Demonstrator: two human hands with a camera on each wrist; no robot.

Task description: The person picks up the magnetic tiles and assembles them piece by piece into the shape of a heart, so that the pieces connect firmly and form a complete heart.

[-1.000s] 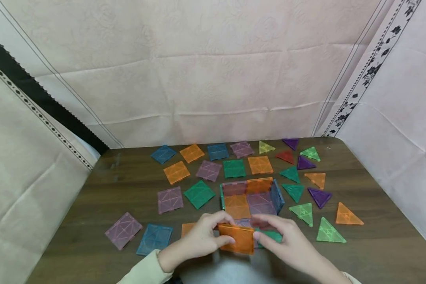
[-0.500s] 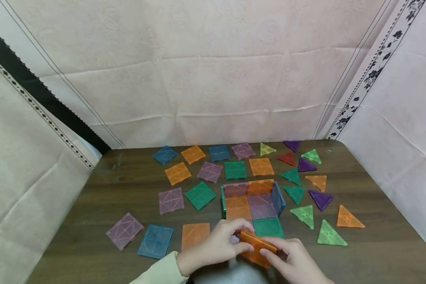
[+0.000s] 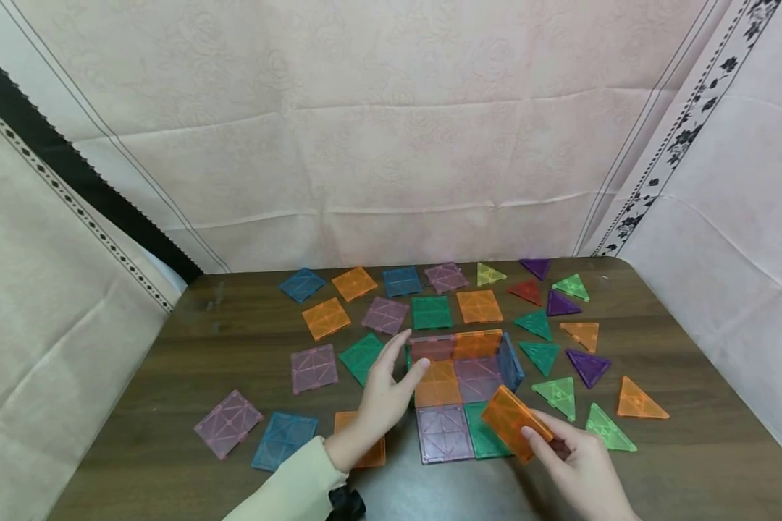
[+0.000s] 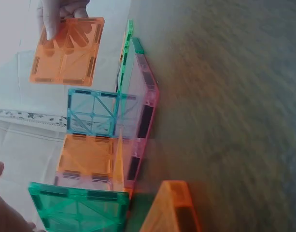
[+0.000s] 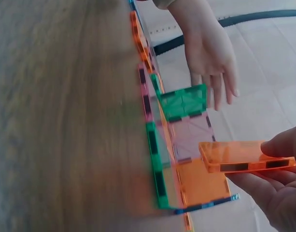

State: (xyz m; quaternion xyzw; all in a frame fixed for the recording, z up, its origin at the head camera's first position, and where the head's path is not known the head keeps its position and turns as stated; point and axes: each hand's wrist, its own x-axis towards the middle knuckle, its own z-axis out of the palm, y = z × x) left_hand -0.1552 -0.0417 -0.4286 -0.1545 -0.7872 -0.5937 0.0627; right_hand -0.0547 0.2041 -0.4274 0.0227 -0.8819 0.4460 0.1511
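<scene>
My right hand (image 3: 583, 463) pinches an orange square magnetic tile (image 3: 510, 420) between thumb and fingers, tilted over the front right of a part-walled box. My left hand (image 3: 386, 391) holds nothing; its fingers reach out, thumb apart, beside the box's left side. The box floor has an orange square (image 3: 438, 383) and a purple square (image 3: 478, 380) behind, a pale purple square (image 3: 444, 433) and a green square (image 3: 485, 434) in front. Purple and orange tiles stand as the back wall, a blue tile (image 3: 510, 362) as the right wall. The green left wall (image 5: 184, 103) shows behind my left fingers in the right wrist view.
Loose square tiles lie left of and behind the box, among them a blue square (image 3: 285, 440) and an orange one (image 3: 370, 452) partly under my left forearm. Several triangle tiles, such as an orange triangle (image 3: 640, 399), lie to the right on the wooden table (image 3: 169, 405).
Both hands held the orange tile earlier. My left hand has let go and moved up and left to the box's side; my right hand has carried the tile right.
</scene>
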